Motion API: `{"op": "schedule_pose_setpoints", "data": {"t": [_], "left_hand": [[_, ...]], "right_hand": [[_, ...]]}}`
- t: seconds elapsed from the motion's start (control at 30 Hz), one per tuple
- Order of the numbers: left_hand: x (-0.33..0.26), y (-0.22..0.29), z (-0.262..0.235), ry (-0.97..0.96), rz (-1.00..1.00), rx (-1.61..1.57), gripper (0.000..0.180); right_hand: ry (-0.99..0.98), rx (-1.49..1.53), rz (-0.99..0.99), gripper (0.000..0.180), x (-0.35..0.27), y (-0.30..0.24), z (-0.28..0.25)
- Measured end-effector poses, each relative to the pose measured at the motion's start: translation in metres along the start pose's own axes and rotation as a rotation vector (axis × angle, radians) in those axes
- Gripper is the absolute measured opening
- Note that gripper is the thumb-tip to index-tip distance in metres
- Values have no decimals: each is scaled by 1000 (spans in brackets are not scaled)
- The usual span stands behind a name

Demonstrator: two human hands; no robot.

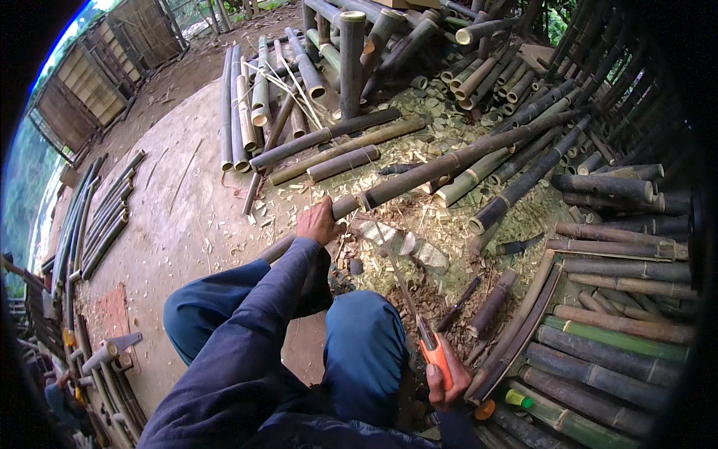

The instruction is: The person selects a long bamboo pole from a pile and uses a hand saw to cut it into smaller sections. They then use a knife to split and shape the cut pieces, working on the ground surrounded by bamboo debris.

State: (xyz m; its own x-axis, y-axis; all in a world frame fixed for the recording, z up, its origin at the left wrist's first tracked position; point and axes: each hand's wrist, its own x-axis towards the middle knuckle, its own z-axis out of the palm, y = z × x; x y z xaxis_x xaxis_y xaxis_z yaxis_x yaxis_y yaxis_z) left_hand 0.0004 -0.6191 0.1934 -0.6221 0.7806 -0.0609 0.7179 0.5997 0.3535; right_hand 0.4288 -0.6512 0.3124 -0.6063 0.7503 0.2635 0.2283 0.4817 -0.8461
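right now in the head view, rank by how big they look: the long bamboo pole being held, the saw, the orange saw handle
1. long bamboo pole, steadied by the left hand
2. saw, gripped by the right hand
3. orange saw handle, only part of the saw

Stacked bamboo poles [613, 352], wood shavings [449, 224], woven fence panels [82, 90].

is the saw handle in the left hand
No, the orange saw handle is gripped by the right hand, while the left hand holds the bamboo pole.
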Motion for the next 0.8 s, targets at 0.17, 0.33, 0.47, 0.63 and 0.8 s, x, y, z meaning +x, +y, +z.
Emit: {"op": "schedule_pose_setpoints", "data": {"t": [0.17,0.33,0.47,0.63,0.8], "left_hand": [[13,-16,8,-56,-23,-10,36],[26,-22,18,-57,-18,-80,37],[33,-31,20,2,-112,-181,43],[35,-56,7,-166,-242,-440,45],[29,-52,-1,-115,-175,-192,52]], "right_hand": [[-66,-89,50,53,-19,5,-1],[7,-107,-23,49,-5,13,11],[63,-43,-44,42,46,22,24],[-155,-80,-115,46,60,-34,27],[-137,-90,-145,48,21,-24,19]]}}
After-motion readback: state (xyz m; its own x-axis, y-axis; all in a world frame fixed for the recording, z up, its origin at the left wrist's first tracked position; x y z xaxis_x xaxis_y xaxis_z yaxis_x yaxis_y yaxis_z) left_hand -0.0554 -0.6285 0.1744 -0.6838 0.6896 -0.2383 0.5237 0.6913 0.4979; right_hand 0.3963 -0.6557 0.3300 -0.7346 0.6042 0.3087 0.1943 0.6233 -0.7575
